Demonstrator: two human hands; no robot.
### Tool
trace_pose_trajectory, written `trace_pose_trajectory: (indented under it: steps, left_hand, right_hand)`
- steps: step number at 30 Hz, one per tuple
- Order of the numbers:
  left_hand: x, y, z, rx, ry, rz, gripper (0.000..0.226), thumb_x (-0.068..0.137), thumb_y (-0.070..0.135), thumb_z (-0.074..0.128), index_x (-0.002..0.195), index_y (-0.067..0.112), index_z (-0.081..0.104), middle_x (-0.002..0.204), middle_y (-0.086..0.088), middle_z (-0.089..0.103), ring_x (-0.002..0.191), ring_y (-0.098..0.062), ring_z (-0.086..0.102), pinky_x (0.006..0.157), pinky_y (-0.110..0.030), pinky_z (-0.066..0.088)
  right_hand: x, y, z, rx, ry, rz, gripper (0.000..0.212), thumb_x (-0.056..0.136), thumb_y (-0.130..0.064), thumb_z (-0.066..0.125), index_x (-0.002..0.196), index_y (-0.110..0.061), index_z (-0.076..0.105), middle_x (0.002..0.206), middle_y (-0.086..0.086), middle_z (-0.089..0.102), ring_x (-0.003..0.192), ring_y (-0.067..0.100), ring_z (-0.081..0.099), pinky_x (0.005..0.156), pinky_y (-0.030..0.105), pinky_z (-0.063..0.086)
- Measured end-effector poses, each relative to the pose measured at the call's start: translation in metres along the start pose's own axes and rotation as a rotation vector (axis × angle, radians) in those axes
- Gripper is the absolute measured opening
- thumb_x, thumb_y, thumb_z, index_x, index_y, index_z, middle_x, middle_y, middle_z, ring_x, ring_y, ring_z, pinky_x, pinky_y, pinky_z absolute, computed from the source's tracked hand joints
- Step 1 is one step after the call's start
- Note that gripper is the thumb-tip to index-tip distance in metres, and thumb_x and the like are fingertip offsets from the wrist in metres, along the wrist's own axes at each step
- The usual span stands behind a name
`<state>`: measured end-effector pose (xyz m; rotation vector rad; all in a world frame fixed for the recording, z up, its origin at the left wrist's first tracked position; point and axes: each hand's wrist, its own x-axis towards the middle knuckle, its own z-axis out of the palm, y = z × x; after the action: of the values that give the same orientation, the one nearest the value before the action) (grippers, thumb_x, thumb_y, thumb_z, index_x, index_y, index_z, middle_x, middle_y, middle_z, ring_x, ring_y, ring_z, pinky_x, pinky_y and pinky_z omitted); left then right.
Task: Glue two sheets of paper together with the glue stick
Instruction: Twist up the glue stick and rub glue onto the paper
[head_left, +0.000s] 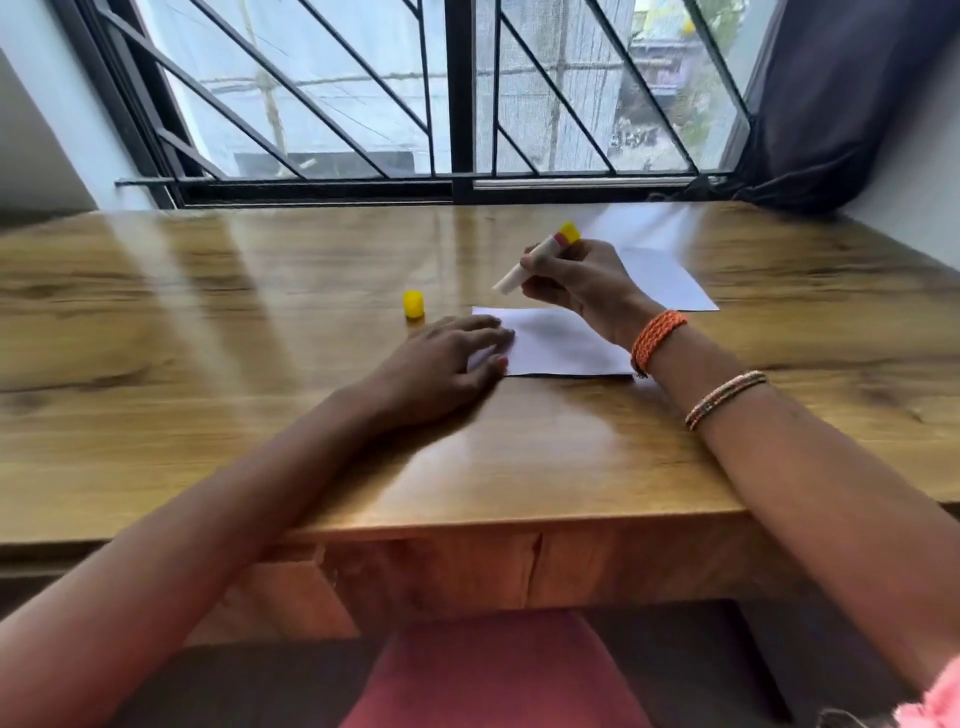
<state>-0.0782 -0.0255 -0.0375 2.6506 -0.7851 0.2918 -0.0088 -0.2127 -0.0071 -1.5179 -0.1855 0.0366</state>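
Observation:
A white sheet of paper (558, 343) lies flat on the wooden table (260, 322). My left hand (441, 364) rests flat on its left edge with straight fingers. My right hand (576, 283) grips an uncapped glue stick (530, 262), white with a yellow base, tilted with its tip pointing down-left just above the sheet's far edge. The stick's yellow cap (414, 304) stands on the table left of the sheet. A second white sheet (665, 280) lies further back on the right, partly hidden by my right hand.
A barred window (452, 93) runs along the table's far edge, with a dark curtain (841, 104) at the right. The table's front edge (467, 525) is near me, with a red seat (498, 675) below it.

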Motion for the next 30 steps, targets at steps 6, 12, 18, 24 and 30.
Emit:
trace_pose_trajectory:
  steps: [6, 12, 18, 24, 30]
  left_hand:
    - [-0.003, 0.001, 0.001, -0.018, 0.019, 0.009, 0.050, 0.086, 0.034, 0.040, 0.127, 0.014, 0.059, 0.139, -0.006, 0.052, 0.130, -0.020, 0.047, 0.108, -0.026, 0.033]
    - [-0.004, 0.004, -0.001, -0.104, 0.041, 0.020, 0.045, 0.086, 0.028, 0.046, 0.121, 0.005, 0.062, 0.131, -0.012, 0.059, 0.119, -0.024, 0.056, 0.098, -0.026, 0.037]
    - [-0.004, 0.003, -0.001, -0.127, 0.022, 0.021, 0.041, 0.086, 0.026, 0.049, 0.116, 0.001, 0.063, 0.126, -0.018, 0.061, 0.117, -0.026, 0.055, 0.096, -0.030, 0.037]
    - [-0.004, 0.003, 0.001, -0.122, 0.023, 0.015, 0.043, 0.086, 0.028, 0.049, 0.117, 0.002, 0.064, 0.125, -0.018, 0.061, 0.119, -0.025, 0.054, 0.098, -0.029, 0.037]
    - [-0.003, 0.002, 0.000, -0.122, 0.037, -0.001, 0.047, 0.085, 0.031, 0.049, 0.122, 0.005, 0.062, 0.131, -0.014, 0.058, 0.124, -0.022, 0.052, 0.101, -0.027, 0.040]
  right_hand:
    - [0.000, 0.002, 0.008, -0.265, -0.058, -0.134, 0.011, 0.081, 0.001, 0.069, 0.084, -0.009, 0.065, 0.083, 0.009, 0.065, 0.084, 0.022, 0.065, 0.081, 0.033, 0.058]
    - [0.005, 0.006, 0.015, -0.470, -0.007, -0.238, 0.015, 0.075, 0.001, 0.072, 0.084, -0.009, 0.065, 0.081, 0.008, 0.067, 0.080, 0.022, 0.067, 0.081, 0.041, 0.058]
    - [0.006, 0.005, 0.016, -0.512, 0.006, -0.266, 0.016, 0.076, -0.002, 0.073, 0.089, -0.006, 0.065, 0.086, 0.010, 0.068, 0.086, 0.027, 0.069, 0.081, 0.041, 0.059]
    - [0.005, 0.005, 0.021, -0.520, 0.008, -0.273, 0.016, 0.078, -0.002, 0.072, 0.091, -0.008, 0.064, 0.087, 0.009, 0.067, 0.084, 0.023, 0.068, 0.079, 0.034, 0.058]
    - [0.008, 0.004, 0.019, -0.542, 0.003, -0.264, 0.014, 0.077, -0.003, 0.072, 0.088, -0.009, 0.065, 0.085, 0.009, 0.068, 0.085, 0.027, 0.069, 0.080, 0.037, 0.058]
